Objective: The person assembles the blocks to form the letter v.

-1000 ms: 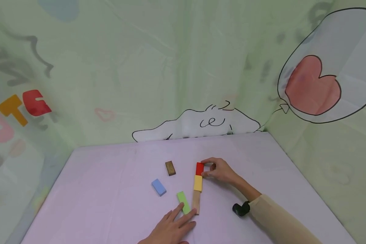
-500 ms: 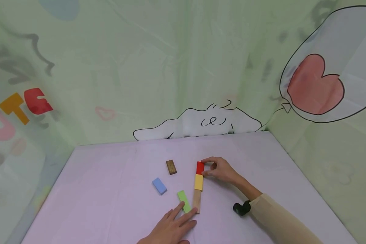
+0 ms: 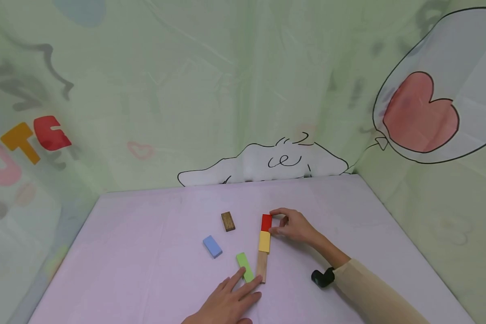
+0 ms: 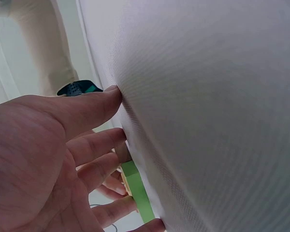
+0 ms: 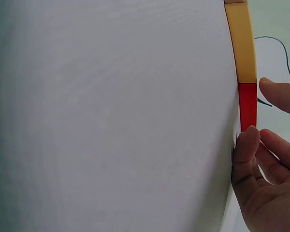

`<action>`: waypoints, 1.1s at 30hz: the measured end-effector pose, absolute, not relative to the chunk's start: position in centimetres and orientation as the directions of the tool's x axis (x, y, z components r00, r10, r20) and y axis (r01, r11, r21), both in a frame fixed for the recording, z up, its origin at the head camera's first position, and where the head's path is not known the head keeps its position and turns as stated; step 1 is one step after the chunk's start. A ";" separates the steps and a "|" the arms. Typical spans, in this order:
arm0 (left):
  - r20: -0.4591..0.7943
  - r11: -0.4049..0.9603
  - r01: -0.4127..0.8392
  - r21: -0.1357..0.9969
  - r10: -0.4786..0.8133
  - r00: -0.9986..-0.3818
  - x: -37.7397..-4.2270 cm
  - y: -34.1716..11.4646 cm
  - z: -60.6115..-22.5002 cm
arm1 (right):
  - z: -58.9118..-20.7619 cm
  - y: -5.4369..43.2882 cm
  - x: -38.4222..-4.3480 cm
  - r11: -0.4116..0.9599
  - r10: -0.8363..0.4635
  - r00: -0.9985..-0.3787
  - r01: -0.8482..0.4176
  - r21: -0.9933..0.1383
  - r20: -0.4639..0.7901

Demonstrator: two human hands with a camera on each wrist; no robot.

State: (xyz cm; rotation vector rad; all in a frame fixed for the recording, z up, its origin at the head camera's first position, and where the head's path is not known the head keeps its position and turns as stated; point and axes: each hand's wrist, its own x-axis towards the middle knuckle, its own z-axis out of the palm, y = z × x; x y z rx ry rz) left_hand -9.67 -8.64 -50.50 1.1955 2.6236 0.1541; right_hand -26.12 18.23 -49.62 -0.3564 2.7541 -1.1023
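Observation:
Three blocks form a line: a red block at the far end, a yellow block, and a plain wood block nearest. My right hand is beside the red block, one fingertip right at its far end. In the right wrist view the thumb stands a little off the red block's side. My left hand lies with fingers spread and fairly straight. One fingertip rests at the green block, another at the wood block's near end. Part of the green block is hidden under the fingers.
A blue block and a dark brown block lie left of the line on the white-covered table. A black wrist device sits by my right sleeve. Printed cloth walls surround the table.
My right fingertips have shifted slightly right, away from the red block. The blocks and my left hand stay where they were; the head view drifts a little.

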 end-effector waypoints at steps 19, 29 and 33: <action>-0.177 0.661 0.725 0.192 0.750 -0.637 -9.8 -8.8 -50.4 | -48.6 16.6 -24.1 0.832 -0.369 -0.924 -0.375 -0.409 0.098; -0.163 0.649 0.733 0.205 0.761 -0.628 -9.7 -8.8 -50.4 | -48.7 16.7 -22.9 0.788 -0.531 -0.819 -0.571 -0.229 0.216; -0.163 0.653 0.732 0.195 0.758 -0.632 -9.8 -8.7 -50.6 | -48.7 16.6 -22.4 0.759 -0.583 -0.785 -0.618 -0.205 0.211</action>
